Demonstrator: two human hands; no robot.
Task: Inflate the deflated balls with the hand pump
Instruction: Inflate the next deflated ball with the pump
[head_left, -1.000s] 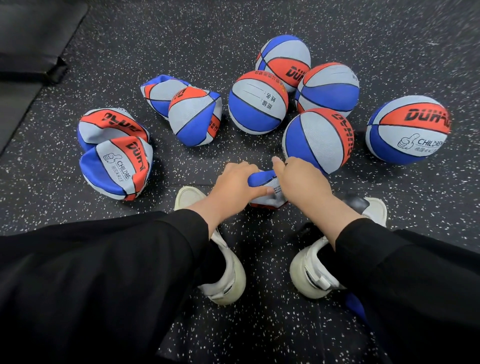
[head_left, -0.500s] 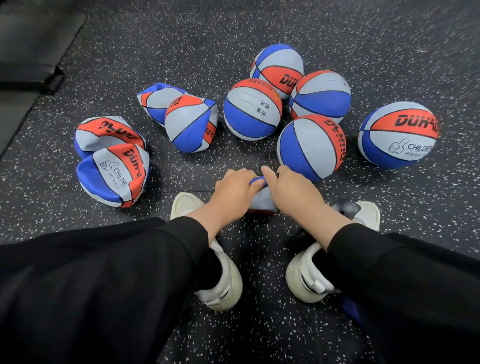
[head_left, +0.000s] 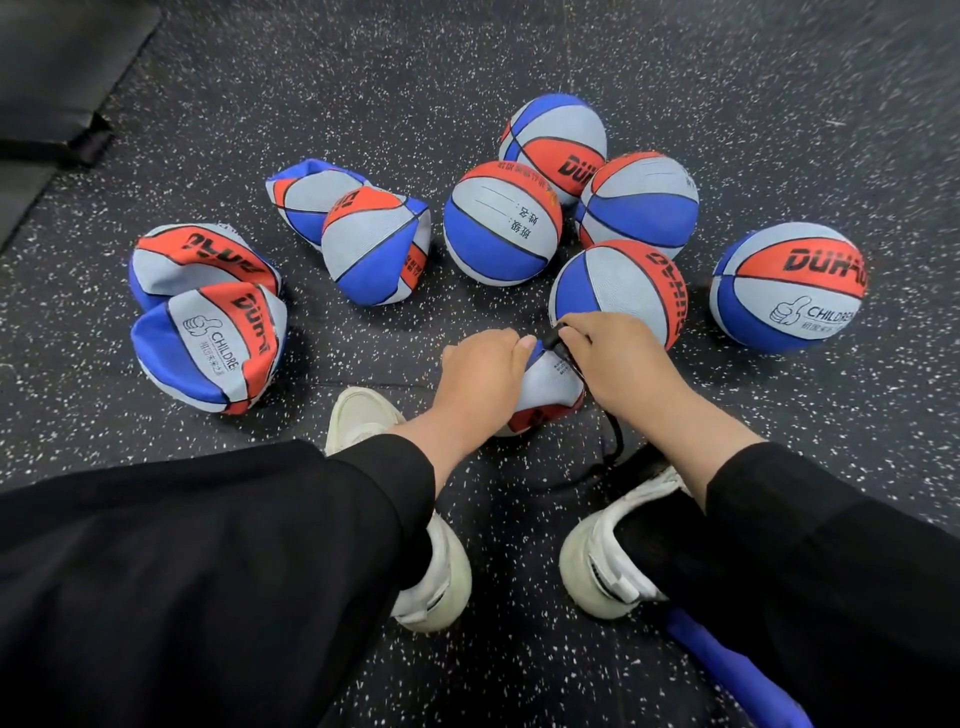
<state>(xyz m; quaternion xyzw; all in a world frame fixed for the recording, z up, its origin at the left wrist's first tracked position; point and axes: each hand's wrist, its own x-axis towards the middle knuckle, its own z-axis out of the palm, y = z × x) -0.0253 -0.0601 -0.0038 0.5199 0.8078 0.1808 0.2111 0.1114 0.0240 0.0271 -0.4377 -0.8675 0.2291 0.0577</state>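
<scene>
Left to right: the left hand (head_left: 480, 371) is gripping the flat ball (head_left: 550, 382) standing on the floor (head_left: 363, 78) between the shoes. The right hand (head_left: 608, 353) is now pinching the newly exposed black hose (head_left: 563, 347) at its top; connection appears underway.

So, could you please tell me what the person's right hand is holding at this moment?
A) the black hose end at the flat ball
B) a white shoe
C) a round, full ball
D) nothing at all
A: the right hand pinches the black hose end against the flat ball, which the left hand steadies between the feet.
</scene>
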